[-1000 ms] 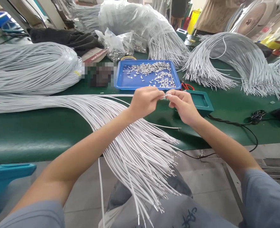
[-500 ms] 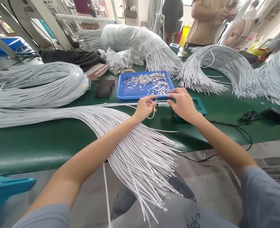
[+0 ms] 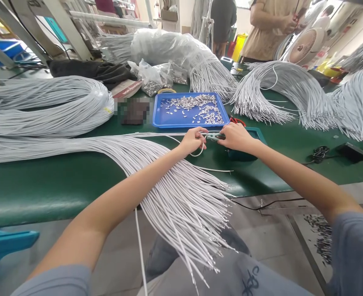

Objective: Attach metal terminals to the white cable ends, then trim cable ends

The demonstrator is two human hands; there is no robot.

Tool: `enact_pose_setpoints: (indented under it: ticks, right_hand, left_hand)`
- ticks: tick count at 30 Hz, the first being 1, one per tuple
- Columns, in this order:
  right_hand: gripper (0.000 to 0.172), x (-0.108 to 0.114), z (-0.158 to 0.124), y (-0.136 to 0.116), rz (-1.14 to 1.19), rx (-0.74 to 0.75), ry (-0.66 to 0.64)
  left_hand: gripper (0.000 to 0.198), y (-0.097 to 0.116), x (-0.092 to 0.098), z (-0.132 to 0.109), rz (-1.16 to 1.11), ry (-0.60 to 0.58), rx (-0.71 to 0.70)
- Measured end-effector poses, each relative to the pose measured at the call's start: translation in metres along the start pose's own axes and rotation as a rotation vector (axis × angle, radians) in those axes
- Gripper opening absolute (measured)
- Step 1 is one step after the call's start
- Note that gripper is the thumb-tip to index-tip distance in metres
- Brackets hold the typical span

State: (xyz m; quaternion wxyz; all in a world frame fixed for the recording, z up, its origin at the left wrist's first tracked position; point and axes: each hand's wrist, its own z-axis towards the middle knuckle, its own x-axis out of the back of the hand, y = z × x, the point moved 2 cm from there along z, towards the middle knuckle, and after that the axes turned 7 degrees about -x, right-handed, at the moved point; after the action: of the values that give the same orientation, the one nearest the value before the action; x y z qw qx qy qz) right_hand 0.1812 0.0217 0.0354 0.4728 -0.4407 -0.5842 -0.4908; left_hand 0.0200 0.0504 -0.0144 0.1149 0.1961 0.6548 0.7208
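My left hand (image 3: 193,141) pinches a white cable (image 3: 196,155), whose end bends in a small loop below the fingers. My right hand (image 3: 236,137) is closed round a pair of pliers (image 3: 213,136). Their metal jaws point left towards my left fingertips, and red handles (image 3: 238,121) show behind the hand. The cable end near the jaws is too small to make out. Under my left forearm a thick bundle of white cables (image 3: 175,197) fans out over the table edge. Just beyond both hands is a blue tray (image 3: 169,124) with many small metal pieces.
A green box (image 3: 243,154) sits under my right hand. Coiled cable bundles lie at the left (image 3: 85,102) and right (image 3: 292,78). Behind the tray are plastic bags of metal parts (image 3: 155,80). A black adapter (image 3: 352,151) lies at right; a person (image 3: 267,28) stands beyond.
My right hand has taken hold of the pliers and closed round them; their red handles now show. My left hand has shifted slightly right, still pinching the cable.
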Motion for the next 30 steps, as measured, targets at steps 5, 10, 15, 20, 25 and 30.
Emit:
enact_pose_setpoints:
  ticks: [5,10,15,20,25,30]
  right_hand:
    - [0.025,0.0016,0.0005,-0.0019,-0.036,0.021,-0.026]
    - [0.026,0.0042,0.0014,-0.0024,-0.072,0.029,-0.038]
    - [0.026,0.0046,0.0007,-0.0023,-0.076,0.031,-0.038]
    - [0.026,0.0050,-0.0003,-0.0031,-0.058,0.022,-0.039]
    - [0.026,0.0043,-0.0006,-0.0034,-0.045,0.014,-0.036]
    - [0.027,0.0032,-0.0004,-0.0026,-0.038,0.008,-0.025]
  left_hand:
    - [0.027,0.0002,-0.0009,0.0015,-0.020,0.024,0.023]
    - [0.022,0.0001,-0.0015,0.0023,-0.024,0.012,0.028]
    - [0.022,-0.0007,-0.0024,0.0026,-0.016,0.012,0.023]
    - [0.023,-0.0003,-0.0014,0.0029,-0.005,0.035,0.022]
    - [0.024,-0.0004,0.0005,0.0033,-0.003,0.057,0.017]
    - [0.023,-0.0008,0.0012,0.0035,-0.025,0.064,0.008]
